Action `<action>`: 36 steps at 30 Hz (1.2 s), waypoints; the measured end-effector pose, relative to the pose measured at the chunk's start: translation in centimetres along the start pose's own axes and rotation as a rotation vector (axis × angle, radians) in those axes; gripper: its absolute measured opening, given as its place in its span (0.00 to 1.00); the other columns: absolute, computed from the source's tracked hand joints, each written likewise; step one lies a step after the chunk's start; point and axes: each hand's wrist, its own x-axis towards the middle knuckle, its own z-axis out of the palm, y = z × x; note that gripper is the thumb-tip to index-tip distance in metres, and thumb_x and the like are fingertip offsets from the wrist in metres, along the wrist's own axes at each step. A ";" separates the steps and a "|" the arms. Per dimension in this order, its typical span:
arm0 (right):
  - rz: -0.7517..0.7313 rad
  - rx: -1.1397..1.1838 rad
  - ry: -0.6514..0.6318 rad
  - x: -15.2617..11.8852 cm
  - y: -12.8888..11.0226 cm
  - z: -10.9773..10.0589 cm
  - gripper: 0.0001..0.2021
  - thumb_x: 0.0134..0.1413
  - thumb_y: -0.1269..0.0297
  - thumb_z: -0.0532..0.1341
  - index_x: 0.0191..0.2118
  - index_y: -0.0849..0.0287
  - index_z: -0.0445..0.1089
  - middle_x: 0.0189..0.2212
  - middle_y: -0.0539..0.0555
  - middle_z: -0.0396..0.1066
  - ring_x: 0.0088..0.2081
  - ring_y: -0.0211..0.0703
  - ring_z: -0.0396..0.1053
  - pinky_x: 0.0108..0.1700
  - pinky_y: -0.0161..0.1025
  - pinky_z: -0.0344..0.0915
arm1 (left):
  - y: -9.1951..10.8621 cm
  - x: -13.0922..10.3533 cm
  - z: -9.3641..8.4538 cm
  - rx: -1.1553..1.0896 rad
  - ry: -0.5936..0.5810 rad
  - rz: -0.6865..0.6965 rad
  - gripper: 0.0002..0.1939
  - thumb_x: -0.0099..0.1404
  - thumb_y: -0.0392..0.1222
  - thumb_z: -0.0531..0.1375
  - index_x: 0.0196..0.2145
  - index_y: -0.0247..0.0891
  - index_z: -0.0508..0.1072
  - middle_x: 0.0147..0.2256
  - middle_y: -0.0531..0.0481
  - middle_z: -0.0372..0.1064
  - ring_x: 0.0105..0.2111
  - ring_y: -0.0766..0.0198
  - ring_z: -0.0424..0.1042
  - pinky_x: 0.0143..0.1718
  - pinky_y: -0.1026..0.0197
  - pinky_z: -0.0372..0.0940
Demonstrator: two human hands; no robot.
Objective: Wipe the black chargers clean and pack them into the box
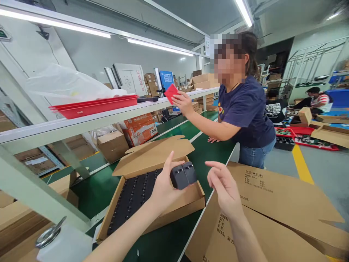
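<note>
My left hand (163,182) grips a pair of black blocks (183,175) side by side, each with rounded edges and small shiny spots on top. It is above an open cardboard box (191,200), whose left part is filled with rows of similar black blocks (133,196). To the right of the held pieces is my right hand (223,183), raised and apart from them. Its index finger points out while the other fingers curl loosely, and nothing shows in it.
Flattened printed cartons (261,211) lie at the right, beside the green work surface (201,156). Across it, a co-worker (242,105) leans in, holding a red piece (171,93). Red trays (100,107) rest on the shelf. A white bottle (65,243) stands at the lower left.
</note>
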 end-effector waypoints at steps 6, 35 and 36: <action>0.207 -0.326 -0.463 4.1 -5.0 -2.3 0.23 0.56 0.71 0.51 0.57 0.54 0.63 0.14 0.40 0.60 0.19 0.35 0.56 0.26 0.33 0.55 | -0.9 2.7 4.0 -0.065 0.005 -0.079 0.53 0.55 0.43 0.68 0.69 0.47 0.41 0.52 0.48 0.74 0.49 0.59 0.77 0.50 0.57 0.70; 0.052 -0.463 0.022 8.5 5.8 -0.2 0.39 0.37 0.52 0.72 0.57 0.58 0.63 0.52 0.60 0.70 0.50 0.53 0.71 0.51 0.48 0.68 | -4.6 6.8 10.4 -0.162 0.259 -0.231 0.47 0.52 0.48 0.70 0.64 0.37 0.54 0.48 0.40 0.75 0.46 0.51 0.77 0.50 0.51 0.70; 0.060 -0.434 0.035 8.7 6.3 0.1 0.37 0.37 0.52 0.72 0.55 0.58 0.64 0.49 0.58 0.72 0.47 0.52 0.72 0.50 0.48 0.68 | -4.8 7.0 10.6 -0.149 0.251 -0.228 0.46 0.53 0.47 0.69 0.65 0.37 0.54 0.49 0.39 0.75 0.47 0.51 0.77 0.51 0.50 0.69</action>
